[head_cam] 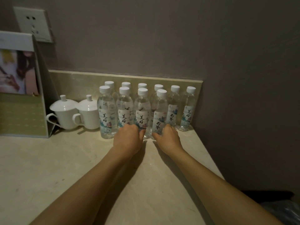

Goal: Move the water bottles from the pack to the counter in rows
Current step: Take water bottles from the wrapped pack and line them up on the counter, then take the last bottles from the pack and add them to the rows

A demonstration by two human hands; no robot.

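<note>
**A:** Talk me through it, where are your hands?

**Me:** Both out in front, down at the base of the front row. My left hand (128,137) is curled around the bottom of the third front bottle (142,111), thumb along its right side. My right hand (168,136) grips the foot of the fourth front bottle (159,111), thumb on its near side.

**A:** And the bottles themselves?

**Me:** All upright on the counter (81,159), white caps up. The back row (175,104) stands six across against the low tiled backsplash (78,83); the front row (124,111) is four, packed just in front of the back row's left four. The two rightmost back bottles have nothing before them.

**A:** Anything else up there?

**Me:** Two lidded white cups (76,112) just left of the bottles, a standing card display (22,88) beyond them, and a wall socket (33,23) above.
</note>
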